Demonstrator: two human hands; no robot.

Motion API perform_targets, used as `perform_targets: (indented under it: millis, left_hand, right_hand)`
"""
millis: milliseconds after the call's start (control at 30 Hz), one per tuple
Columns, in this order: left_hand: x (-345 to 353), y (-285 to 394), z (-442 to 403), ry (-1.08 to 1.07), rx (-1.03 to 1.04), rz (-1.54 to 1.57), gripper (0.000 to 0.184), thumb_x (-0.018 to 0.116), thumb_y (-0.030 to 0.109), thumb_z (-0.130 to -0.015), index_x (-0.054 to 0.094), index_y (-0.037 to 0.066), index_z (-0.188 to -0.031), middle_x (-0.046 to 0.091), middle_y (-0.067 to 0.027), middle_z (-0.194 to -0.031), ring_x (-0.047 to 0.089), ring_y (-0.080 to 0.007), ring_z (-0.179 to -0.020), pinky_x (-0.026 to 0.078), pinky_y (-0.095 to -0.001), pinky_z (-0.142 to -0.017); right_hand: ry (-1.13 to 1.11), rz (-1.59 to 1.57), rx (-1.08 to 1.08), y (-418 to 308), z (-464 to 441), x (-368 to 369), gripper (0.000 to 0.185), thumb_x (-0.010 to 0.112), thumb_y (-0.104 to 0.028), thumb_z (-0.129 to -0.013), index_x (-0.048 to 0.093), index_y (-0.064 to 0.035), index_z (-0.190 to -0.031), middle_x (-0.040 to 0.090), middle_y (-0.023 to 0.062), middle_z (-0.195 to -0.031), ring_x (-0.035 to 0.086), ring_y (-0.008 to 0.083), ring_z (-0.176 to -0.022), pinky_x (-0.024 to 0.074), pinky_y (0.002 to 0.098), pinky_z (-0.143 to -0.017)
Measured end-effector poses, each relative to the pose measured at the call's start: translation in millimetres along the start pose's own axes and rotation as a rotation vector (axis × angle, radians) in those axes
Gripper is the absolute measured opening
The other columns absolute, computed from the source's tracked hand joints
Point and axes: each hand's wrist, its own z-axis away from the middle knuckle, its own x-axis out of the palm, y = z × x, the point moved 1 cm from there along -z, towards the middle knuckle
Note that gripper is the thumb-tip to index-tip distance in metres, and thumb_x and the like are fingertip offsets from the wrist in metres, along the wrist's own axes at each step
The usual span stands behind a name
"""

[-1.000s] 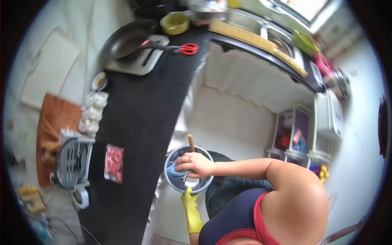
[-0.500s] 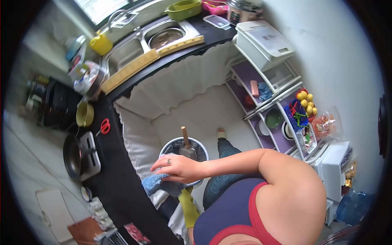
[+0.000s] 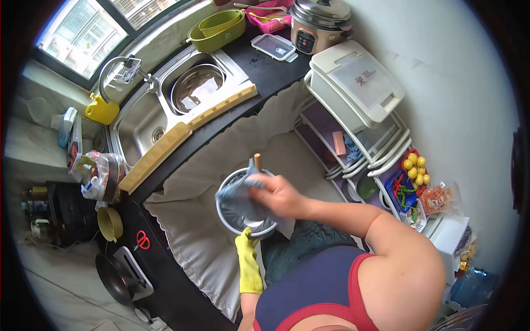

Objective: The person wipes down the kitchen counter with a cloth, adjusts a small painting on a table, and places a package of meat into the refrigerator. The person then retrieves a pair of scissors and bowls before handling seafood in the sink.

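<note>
My right hand (image 3: pixel 281 197) is bare and closed around a blue cloth (image 3: pixel 234 194), smeared by motion, above a trash bin. The bin (image 3: pixel 219 212) is white-rimmed and lined with a dark plastic bag. From its far side sticks a wooden handle (image 3: pixel 257 161); the cloth and hand hide the tool's lower part. My left hand (image 3: pixel 248 259), in a yellow rubber glove, grips the near rim of the bin, its fingers partly hidden.
A black counter (image 3: pixel 171 281) curves along the left, with red scissors (image 3: pixel 143 240) and a frying pan (image 3: pixel 113 278). A double sink (image 3: pixel 141 129) lies ahead. To the right stand a shelf rack (image 3: pixel 323 135) and a rice box (image 3: pixel 359 83).
My right hand has carried the cloth from the bin's left side to over its opening. My gloved left hand shows higher, at the rim. The whole view has shifted and tilted.
</note>
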Motion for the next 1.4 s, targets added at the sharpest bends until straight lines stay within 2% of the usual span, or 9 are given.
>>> perform_targets:
  millis: [100, 367, 567, 700, 833, 900, 967, 1167, 1400]
  left_hand:
    - [20, 29, -46, -0.067, -0.043, -0.048, 0.024, 0.059, 0.012, -0.083, 0.054, -0.009, -0.093, 0.061, -0.0143, -0.084, 0.067, -0.0303, -0.076, 0.058, -0.0395, -0.068]
    - [52, 114, -106, -0.254, -0.040, -0.340, 0.023, 0.062, 0.018, -0.081, 0.056, -0.002, -0.073, 0.055, -0.0060, -0.061, 0.051, -0.0149, -0.048, 0.046, -0.0267, -0.051]
    - [67, 146, -119, -0.211, -0.031, -0.628, 0.024, 0.064, 0.021, -0.080, 0.057, -0.001, -0.073, 0.057, -0.0069, -0.063, 0.055, -0.0150, -0.052, 0.046, -0.0267, -0.052]
    - [72, 134, -138, -0.231, -0.065, -0.505, 0.029, 0.068, 0.029, -0.076, 0.059, 0.001, -0.076, 0.061, -0.0081, -0.067, 0.058, -0.0175, -0.057, 0.046, -0.0295, -0.054]
    - [96, 147, -121, -0.067, -0.104, -0.633, 0.027, 0.068, 0.030, -0.075, 0.058, 0.004, -0.079, 0.062, -0.0068, -0.070, 0.060, -0.0174, -0.060, 0.042, -0.0298, -0.051]
    - [107, 154, -119, -0.037, -0.177, -0.641, 0.027, 0.068, 0.029, -0.075, 0.058, 0.005, -0.081, 0.061, -0.0060, -0.069, 0.061, -0.0175, -0.061, 0.040, -0.0289, -0.049]
    - [117, 154, -124, -0.022, -0.170, -0.619, 0.026, 0.067, 0.028, -0.076, 0.058, 0.005, -0.082, 0.061, -0.0055, -0.069, 0.062, -0.0176, -0.061, 0.039, -0.0284, -0.048]
    - [143, 156, -114, 0.053, -0.176, -0.500, 0.021, 0.067, 0.021, -0.077, 0.056, 0.003, -0.081, 0.059, -0.0052, -0.067, 0.063, -0.0185, -0.058, 0.039, -0.0268, -0.044]
    - [157, 153, -107, 0.123, -0.163, -0.347, 0.020, 0.067, 0.016, -0.078, 0.055, 0.001, -0.079, 0.057, -0.0062, -0.067, 0.061, -0.0197, -0.054, 0.048, -0.0274, -0.050]
  right_hand:
    - [0.199, -0.112, 0.011, 1, -30, -46, 0.030, 0.048, -0.018, -0.097, 0.053, -0.0012, -0.122, 0.060, 0.0042, -0.114, 0.054, 0.0092, -0.104, 0.0418, 0.0251, -0.092]
    - [0.824, -0.240, -0.337, -24, -118, -142, 0.027, 0.045, -0.012, -0.097, 0.051, -0.0036, -0.122, 0.059, 0.0035, -0.112, 0.055, 0.0115, -0.101, 0.0422, 0.0270, -0.092]
    - [1.052, 0.236, -0.626, 12, -192, -234, 0.038, 0.037, -0.003, -0.095, 0.043, -0.0032, -0.133, 0.052, 0.0085, -0.126, 0.050, 0.0171, -0.114, 0.0373, 0.0308, -0.100]
    - [1.316, 0.554, -0.429, 86, -223, -278, 0.035, 0.039, -0.004, -0.093, 0.051, -0.0001, -0.125, 0.054, 0.0115, -0.125, 0.050, 0.0206, -0.116, 0.0357, 0.0321, -0.100]
    - [1.071, 0.815, -0.131, 156, -243, -295, 0.030, 0.051, -0.017, -0.090, 0.059, -0.0004, -0.115, 0.061, 0.0166, -0.114, 0.055, 0.0287, -0.109, 0.0404, 0.0330, -0.095]
    - [0.648, 1.187, -0.003, 168, -254, -305, 0.027, 0.058, -0.025, -0.087, 0.065, -0.0043, -0.104, 0.063, 0.0132, -0.111, 0.057, 0.0290, -0.104, 0.0452, 0.0330, -0.089]
    - [0.723, 1.283, -0.060, 134, -276, -296, 0.023, 0.065, -0.031, -0.081, 0.069, -0.0105, -0.091, 0.063, 0.0069, -0.099, 0.058, 0.0257, -0.097, 0.0484, 0.0366, -0.080]
    - [0.506, 1.793, 0.248, 173, -379, -366, 0.022, 0.066, -0.016, -0.073, 0.057, -0.0078, -0.092, 0.059, 0.0103, -0.097, 0.061, 0.0317, -0.086, 0.0502, 0.0428, -0.072]
    - [0.337, 1.524, 0.190, 131, -389, -364, 0.019, 0.059, -0.009, -0.070, 0.053, -0.0073, -0.089, 0.059, 0.0097, -0.089, 0.062, 0.0296, -0.086, 0.0502, 0.0436, -0.068]
